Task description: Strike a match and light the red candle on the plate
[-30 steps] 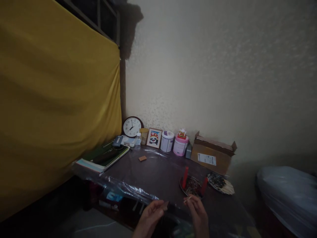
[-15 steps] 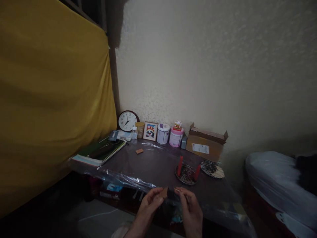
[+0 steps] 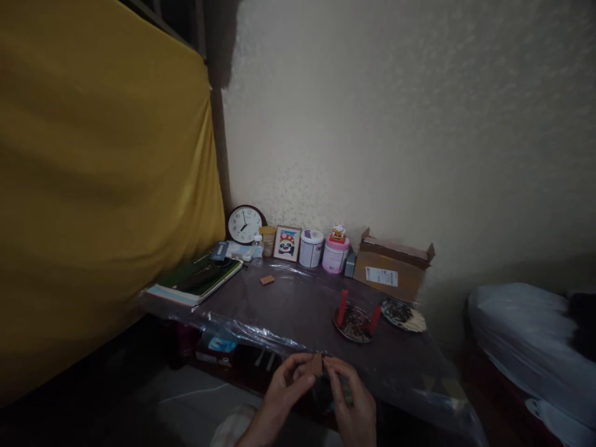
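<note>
My left hand (image 3: pixel 289 386) is closed on a small brown matchbox (image 3: pixel 317 364), held upright in front of the table's near edge. The fingers of my right hand (image 3: pixel 352 397) are pinched at the box's right side. A thin match was visible in them a moment before; now it is mostly hidden behind the fingertips. Beyond my hands, a dark round plate (image 3: pixel 350 339) bears two red candles, the left candle (image 3: pixel 342 309) upright and the right candle (image 3: pixel 375 321) leaning. No flame shows on either.
A second plate (image 3: pixel 421 324) holds many dark-tipped sticks. Another small brown box (image 3: pixel 267 280) lies on the plastic-covered table (image 3: pixel 293 310). Along the wall stand a clock (image 3: pixel 246 224), a panda picture (image 3: pixel 287 243), a white tin (image 3: pixel 311 249), a pink tin (image 3: pixel 336 256) and a carton (image 3: pixel 391 267). Books (image 3: pixel 200 279) lie left.
My right hand has moved left, bringing its fingertips from a gap away up against the matchbox's side. The view has shifted slightly.
</note>
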A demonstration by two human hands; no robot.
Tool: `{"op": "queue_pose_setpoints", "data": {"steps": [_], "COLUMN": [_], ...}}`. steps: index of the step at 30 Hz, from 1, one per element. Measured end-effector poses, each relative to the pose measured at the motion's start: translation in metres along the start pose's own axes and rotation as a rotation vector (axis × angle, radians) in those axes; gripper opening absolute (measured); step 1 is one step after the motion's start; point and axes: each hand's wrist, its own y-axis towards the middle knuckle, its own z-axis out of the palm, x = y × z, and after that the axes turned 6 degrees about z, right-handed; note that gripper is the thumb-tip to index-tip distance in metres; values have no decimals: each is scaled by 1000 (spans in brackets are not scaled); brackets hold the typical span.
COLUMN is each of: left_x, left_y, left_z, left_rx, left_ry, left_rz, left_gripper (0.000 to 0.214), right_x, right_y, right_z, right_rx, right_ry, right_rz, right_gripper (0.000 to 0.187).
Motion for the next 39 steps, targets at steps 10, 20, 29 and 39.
{"op": "queue_pose_setpoints", "data": {"steps": [10, 20, 29, 39], "left_x": [-6, -5, -18, -17], "left_y": [-2, 1, 5, 8], "left_z": [-1, -2, 11, 13], "left_rx": [-35, -80, -99, -129], "left_ry": [55, 5, -173, -237], "left_rz": [13, -18, -52, -67], "left_gripper": [30, 30, 22, 21], "right_x": [-3, -3, 5, 16], "right_y": [-4, -2, 8, 14], "right_z": [2, 3, 2, -12], "right_rx": [21, 28, -35, -104], "right_ry": [-11, -27, 18, -16], "right_rz": [-30, -24, -56, -2], "right_gripper": [14, 16, 14, 13]}}
